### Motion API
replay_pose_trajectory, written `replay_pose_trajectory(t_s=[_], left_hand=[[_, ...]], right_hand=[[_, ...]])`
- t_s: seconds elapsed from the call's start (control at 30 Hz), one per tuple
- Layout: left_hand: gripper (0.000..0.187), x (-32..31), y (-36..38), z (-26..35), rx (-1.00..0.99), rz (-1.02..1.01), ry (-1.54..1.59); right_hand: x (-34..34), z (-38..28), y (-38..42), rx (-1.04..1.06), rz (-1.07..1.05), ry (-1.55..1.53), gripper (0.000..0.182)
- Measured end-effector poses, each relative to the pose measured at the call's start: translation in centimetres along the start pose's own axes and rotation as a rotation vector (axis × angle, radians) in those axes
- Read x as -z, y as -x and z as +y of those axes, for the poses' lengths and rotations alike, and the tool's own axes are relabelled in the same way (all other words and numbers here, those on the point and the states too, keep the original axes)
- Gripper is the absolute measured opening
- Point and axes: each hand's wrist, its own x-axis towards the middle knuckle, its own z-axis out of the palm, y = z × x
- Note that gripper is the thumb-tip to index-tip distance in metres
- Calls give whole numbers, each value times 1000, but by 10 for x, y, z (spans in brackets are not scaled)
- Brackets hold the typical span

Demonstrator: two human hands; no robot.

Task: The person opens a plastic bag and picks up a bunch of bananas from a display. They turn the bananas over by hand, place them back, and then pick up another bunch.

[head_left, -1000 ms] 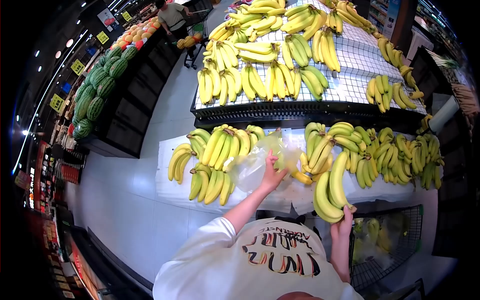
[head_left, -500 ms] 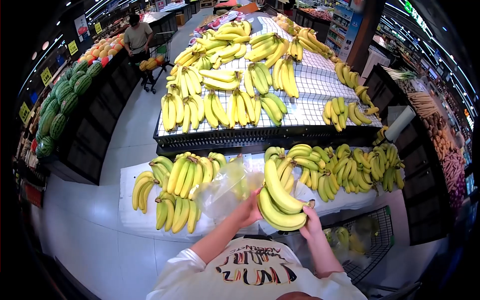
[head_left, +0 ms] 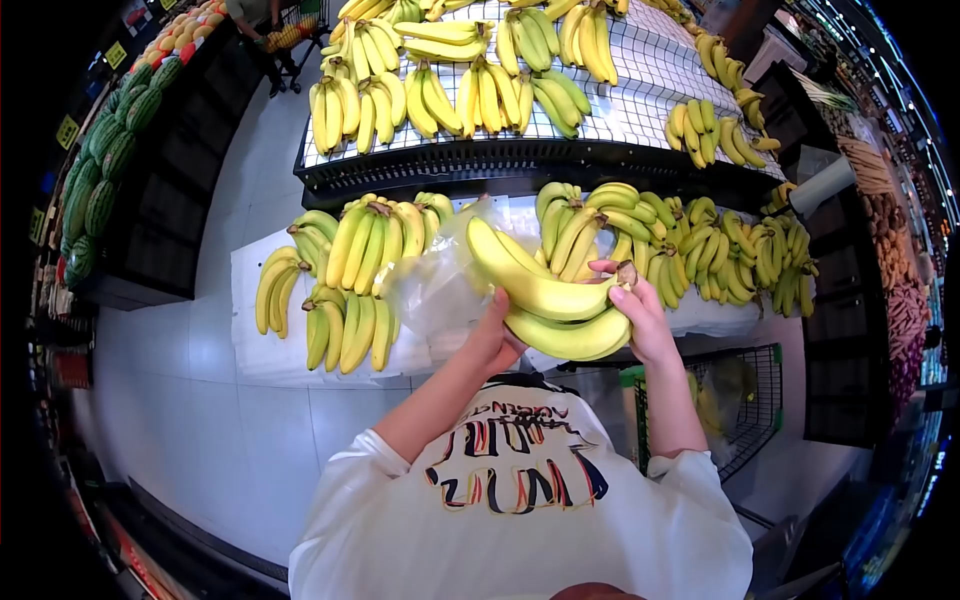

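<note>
My right hand (head_left: pixel 642 318) grips the stem end of a bunch of yellow bananas (head_left: pixel 545 295) and holds it level in front of my chest. My left hand (head_left: pixel 497 338) holds a clear plastic bag (head_left: pixel 437 290) by its edge. The tips of the bananas point left, against the bag's mouth. Both hands hover over the low white shelf (head_left: pixel 260 350) with banana bunches.
Several banana bunches (head_left: pixel 350 280) lie on the low shelf and on the upper checked display (head_left: pixel 640 110). A wire shopping cart (head_left: pixel 745 400) with bagged bananas stands at my right. Watermelons (head_left: pixel 95 190) line a stand on the left. A person with a cart (head_left: pixel 265 20) stands far back.
My right hand has lifted the banana bunch from beside the cart up and left, turning it level against the bag. My left hand has drawn the bag off the shelf toward me.
</note>
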Motion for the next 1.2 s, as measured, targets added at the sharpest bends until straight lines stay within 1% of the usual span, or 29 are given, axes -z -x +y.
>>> replay_pose_trajectory(t_s=[0.07,0.1,0.13,0.23,0.27,0.37,0.47,0.5,0.53,0.63,0.67,0.77,0.8,0.9,0.93,1.03,1.13,1.2], left_hand=[[104,6,0,0,-23,-105,27],[104,4,0,1,-44,-87,11],[104,2,0,1,-64,-69,-5],[104,-2,1,6,-85,-51,-47],[104,-3,1,8,-86,-51,-60],[100,-12,-1,13,-41,-37,9],[95,-18,-4,16,39,-122,116],[95,-16,-6,13,51,-103,157],[95,-11,-9,10,62,-83,197],[93,-16,-10,9,101,-58,268],[93,-19,-9,10,117,-57,283],[96,-16,-10,7,122,-95,379],[97,-15,-12,7,162,-20,413],[92,-17,-12,4,148,-97,323],[93,-19,-12,4,164,-81,303],[93,-26,-12,5,144,-256,383],[90,-31,-11,5,165,-72,410],[88,-33,-12,4,122,53,351]], right_hand=[[-7,-2,4,64,5,107,52],[-9,-1,5,97,8,161,52],[-5,2,8,123,-31,172,42],[-17,-3,16,212,-94,206,46],[-19,-5,19,194,-116,185,54],[-29,-13,28,198,-155,110,61],[-26,-9,35,211,-161,142,81],[-24,-8,38,216,-163,155,87],[-22,-6,40,175,-165,149,101],[-15,4,39,267,-157,251,106],[-16,5,41,231,-123,260,109],[-9,8,39,408,-161,542,106],[-15,6,39,407,-133,510,105],[-20,11,36,486,-112,491,99],[-24,14,36,461,-96,455,95],[-36,20,38,389,-34,384,86],[-40,22,38,337,34,364,81],[-34,30,35,334,45,318,81]])
